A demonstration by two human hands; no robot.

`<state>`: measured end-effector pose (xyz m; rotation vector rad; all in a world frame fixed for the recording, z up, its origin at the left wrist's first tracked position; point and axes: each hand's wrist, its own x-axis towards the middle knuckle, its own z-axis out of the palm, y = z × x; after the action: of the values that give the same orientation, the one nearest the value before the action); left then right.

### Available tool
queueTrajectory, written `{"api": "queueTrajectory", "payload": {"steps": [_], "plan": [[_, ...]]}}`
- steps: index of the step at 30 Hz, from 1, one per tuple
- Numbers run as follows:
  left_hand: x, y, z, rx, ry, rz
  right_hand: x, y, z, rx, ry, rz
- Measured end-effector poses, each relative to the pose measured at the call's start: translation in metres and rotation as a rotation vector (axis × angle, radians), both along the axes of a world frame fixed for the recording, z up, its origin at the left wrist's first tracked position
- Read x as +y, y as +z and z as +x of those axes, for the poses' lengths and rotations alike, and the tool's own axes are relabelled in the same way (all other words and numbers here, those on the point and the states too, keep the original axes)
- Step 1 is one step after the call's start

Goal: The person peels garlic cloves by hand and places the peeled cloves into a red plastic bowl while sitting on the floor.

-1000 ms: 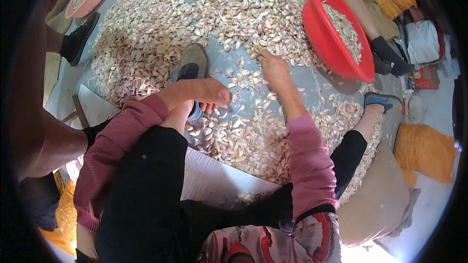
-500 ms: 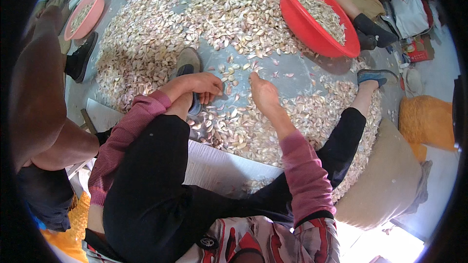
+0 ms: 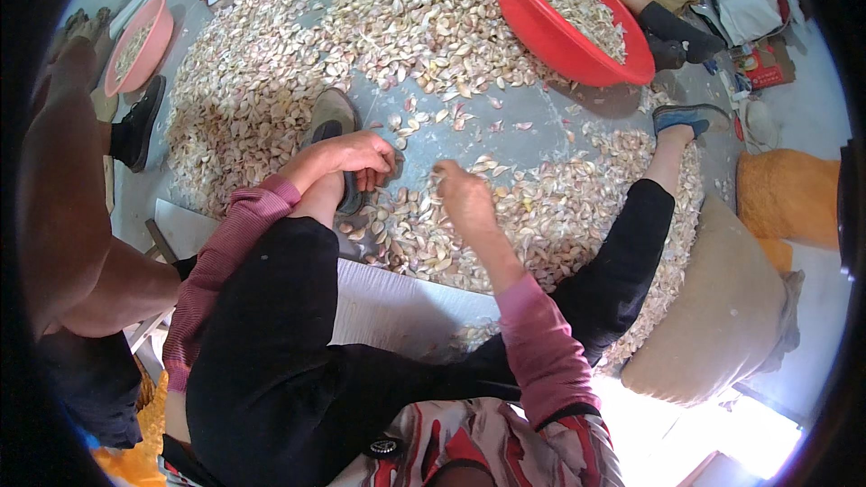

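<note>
Garlic cloves (image 3: 298, 63) cover much of the grey floor in a large far heap, with a second pile of cloves (image 3: 559, 225) between my legs. My left hand (image 3: 359, 159) rests at my left shin by my shoe, its fingers curled down; whatever they hold, if anything, is hidden. Just right of it, my right hand (image 3: 466, 198) is over the far edge of the near pile. Its fingers are bent in and closed, and I cannot make out anything between them. A few loose cloves lie on the bare strip of floor (image 3: 532, 131) beyond.
A red basin (image 3: 577, 36) of pale garlic skins or stems stands at the far right, near another person's foot (image 3: 681, 36). A pink basin (image 3: 140, 45) is far left. Another person's bare legs (image 3: 72, 198) are close on my left. A tan sack (image 3: 713, 307) lies right.
My right hand has come nearer and a little left, from the bare floor onto the near pile. Some loose cloves now lie closer to that pile. My left hand stays at my shin.
</note>
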<state>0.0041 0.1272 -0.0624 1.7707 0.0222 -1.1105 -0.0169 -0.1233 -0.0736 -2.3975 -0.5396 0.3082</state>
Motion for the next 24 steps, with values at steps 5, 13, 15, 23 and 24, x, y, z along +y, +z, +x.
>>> {"api": "queueTrajectory", "payload": {"steps": [5,13,15,23,24], "plan": [[0.006,-0.003,-0.002,-0.005,-0.143,0.025,-0.008,0.006,0.006,-0.182,-0.006,0.256],[-0.009,0.017,-0.006,-0.139,-0.050,-0.068,0.013,-0.005,0.020,0.582,-0.240,0.719],[-0.009,0.016,-0.007,-0.126,-0.045,-0.141,0.029,-0.009,0.017,0.538,-0.075,0.746],[0.008,0.006,-0.006,-0.157,0.082,-0.127,0.041,-0.016,-0.003,0.002,0.172,0.268],[0.009,0.008,-0.007,-0.167,0.107,-0.142,0.037,-0.010,-0.011,-0.277,0.307,0.167]]}}
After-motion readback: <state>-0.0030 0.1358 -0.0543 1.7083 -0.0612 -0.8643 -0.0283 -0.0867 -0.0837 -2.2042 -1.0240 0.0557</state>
